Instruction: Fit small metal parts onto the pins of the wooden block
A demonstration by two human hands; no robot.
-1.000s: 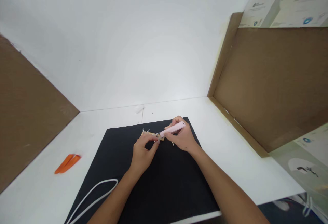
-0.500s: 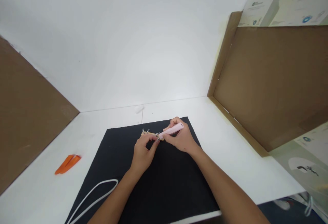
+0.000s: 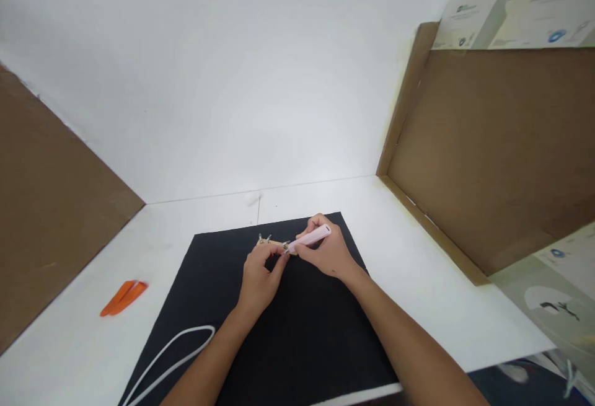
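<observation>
Head view, left to right: two orange plastic strips lie on the white table beside the black mat, and a white cord curves over the mat's near left corner. The left hand pinches, fingers and thumb pressed together, the right end of a small tan board lying toward the mat's far edge. The right hand holds a pink pen-shaped tool in a pen grip, its tip at that end. Keep the pinch firm and the tip steady. Metal pins stand up from the board; finer detail is too small to tell.
</observation>
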